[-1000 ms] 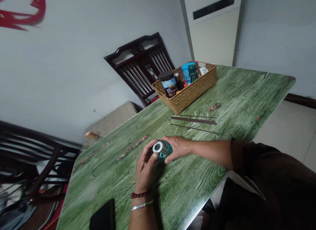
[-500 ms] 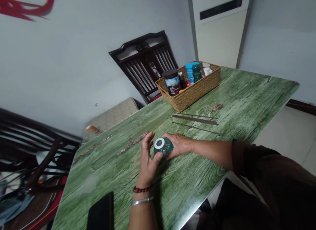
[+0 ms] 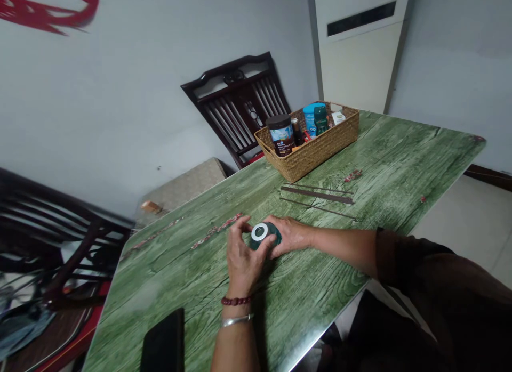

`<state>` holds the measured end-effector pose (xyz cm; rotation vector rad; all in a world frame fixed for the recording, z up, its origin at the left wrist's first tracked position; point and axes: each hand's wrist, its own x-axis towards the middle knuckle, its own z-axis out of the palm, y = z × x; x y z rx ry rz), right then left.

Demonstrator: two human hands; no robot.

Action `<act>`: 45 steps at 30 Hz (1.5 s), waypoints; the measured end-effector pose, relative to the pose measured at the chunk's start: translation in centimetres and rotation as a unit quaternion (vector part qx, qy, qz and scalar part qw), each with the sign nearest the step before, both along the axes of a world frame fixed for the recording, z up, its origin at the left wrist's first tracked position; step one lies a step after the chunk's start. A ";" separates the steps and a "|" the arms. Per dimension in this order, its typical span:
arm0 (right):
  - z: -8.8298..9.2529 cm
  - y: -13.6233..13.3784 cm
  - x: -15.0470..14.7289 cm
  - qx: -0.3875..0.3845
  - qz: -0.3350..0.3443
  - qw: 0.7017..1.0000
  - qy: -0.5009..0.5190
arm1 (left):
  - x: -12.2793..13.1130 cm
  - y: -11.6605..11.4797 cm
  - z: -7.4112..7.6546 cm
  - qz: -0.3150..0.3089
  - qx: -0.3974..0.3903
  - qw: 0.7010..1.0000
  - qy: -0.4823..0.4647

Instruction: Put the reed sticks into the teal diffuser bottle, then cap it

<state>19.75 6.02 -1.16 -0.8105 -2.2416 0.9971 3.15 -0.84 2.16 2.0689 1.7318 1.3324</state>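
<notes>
A small dark green glass piece with a white ring (image 3: 260, 232) around its round opening is held above the green wood-patterned table (image 3: 192, 276). My left hand (image 3: 245, 255) curves around its near left side, the thumb across its front and the fingers at its far left. On its right side, my right hand (image 3: 290, 235) is wrapped round it, with most of those fingers hidden behind it. Beyond my right hand, several thin dark brown sticks (image 3: 318, 194) lie on the table.
A woven basket (image 3: 320, 156) with jars and bottles stands at the back of the table. A black phone-like object (image 3: 163, 342) lies near the lower left. Dark wooden chairs (image 3: 244, 108) stand behind and at the left.
My left hand has closed in on the green piece, its thumb now lying across the front. My right hand keeps its hold. The view has shifted slightly.
</notes>
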 end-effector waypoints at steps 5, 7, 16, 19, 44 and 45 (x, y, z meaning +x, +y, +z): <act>-0.1 -0.1 -0.3 0.006 -0.007 1.000 0.003 | -0.4 -0.4 0.4 -0.137 -0.078 0.986 -0.053; -0.2 -0.1 -0.6 0.002 -0.014 1.000 0.000 | -0.6 -0.2 0.2 -0.106 -0.058 0.991 -0.054; -0.5 0.4 -3.3 0.009 -0.094 0.995 -0.023 | -1.4 1.0 -0.3 0.051 -0.016 0.998 -0.027; -0.4 0.7 -4.2 0.011 -0.091 0.996 -0.025 | -2.2 0.7 -0.5 -0.006 -0.020 0.999 -0.043; -1.0 0.3 -5.1 0.060 -0.129 0.988 -0.055 | -3.6 1.6 -1.1 -0.049 -0.006 0.997 -0.051; -1.0 0.3 -5.1 0.056 -0.127 0.989 -0.056 | -3.7 1.6 -1.1 -0.057 -0.011 0.997 -0.055</act>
